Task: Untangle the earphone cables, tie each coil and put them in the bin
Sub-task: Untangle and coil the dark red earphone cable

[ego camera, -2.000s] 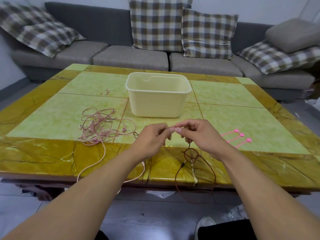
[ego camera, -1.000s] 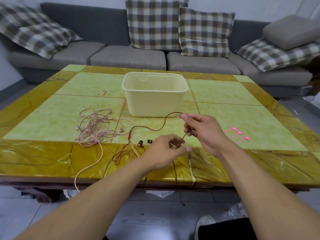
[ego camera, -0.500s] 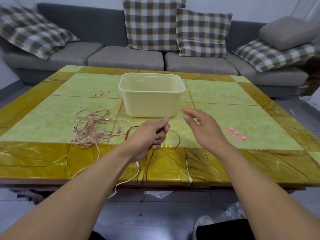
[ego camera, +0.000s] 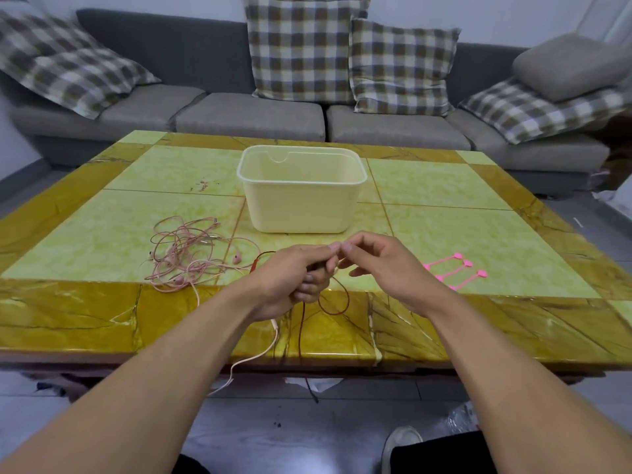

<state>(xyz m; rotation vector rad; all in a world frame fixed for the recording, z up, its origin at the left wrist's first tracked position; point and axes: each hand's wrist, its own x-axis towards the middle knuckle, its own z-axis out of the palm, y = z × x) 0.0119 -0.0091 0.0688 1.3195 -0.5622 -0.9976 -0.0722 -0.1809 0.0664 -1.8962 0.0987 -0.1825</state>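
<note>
Above the near edge of the table (ego camera: 102,323) our left hand (ego camera: 290,278) curls its fingers round the dark red cable (ego camera: 337,302), and most of what it holds is buried in the fist. Our right hand (ego camera: 383,268) meets it thumb to fingertip; it seems to pinch the same cable, though the strand between those tips is too thin for us to be sure, and its other fingers are loosely spread. One loop of the cable hangs below the hands, and a tail drops past the table edge, its end lost against the floor. Left of us the pink tangle (ego camera: 191,254) lies on the green tile, one strand trailing off the edge under our left forearm. We cannot count how many earphones it holds. Beyond the hands stands the bin (ego camera: 301,206), and its floor is hidden by the near wall. Pink ties (ego camera: 455,271) lie to the right, just beside our right wrist.
</note>
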